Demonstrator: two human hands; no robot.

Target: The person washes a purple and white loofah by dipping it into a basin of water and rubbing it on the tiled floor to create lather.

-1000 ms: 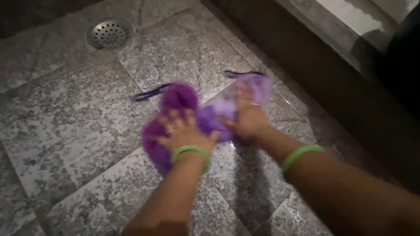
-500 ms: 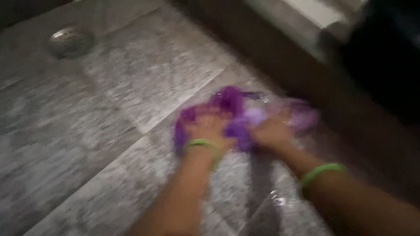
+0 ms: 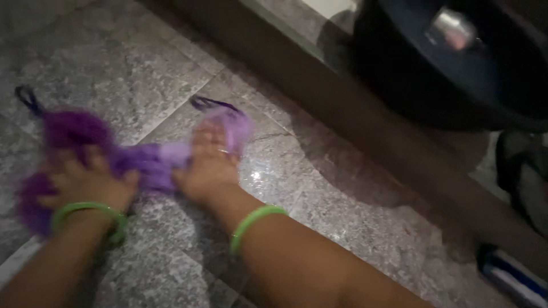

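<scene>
Left hand [image 3: 85, 182]: pressed flat on the darker end of the purple mesh scrubber [image 3: 142, 159], fingers spread, grip open rather than clenched; blurred, so exact finger contact hard to tell.
Right hand [image 3: 208, 162]: laid palm-down on the paler end, fingers stretched forward, grip open too; ring glinted on one finger.
Purple mesh scrubber: stretched out long on the floor [image 3: 319, 188] between both hands, held down at each end, apparently so the length could rub the tile.
Texture: bunched, ruffled netting, deep violet at left, washed-out lilac at right, soft and squashy by the look.
Loops: dark cord handles [image 3: 208, 104] poked out past each end, lying loose on the stone.
Floor: speckled grey polished tiles, straight grout lines, wet sheen just beside the right hand.
Green bangles [image 3: 251, 223]: one thin, smooth band on each wrist.
Dark step [image 3: 319, 108]: ran diagonally beside the scrubber, close but apart.
Dark round tub [image 3: 456, 68]: sat beyond the step, top right, glossy, contents not clear.
</scene>
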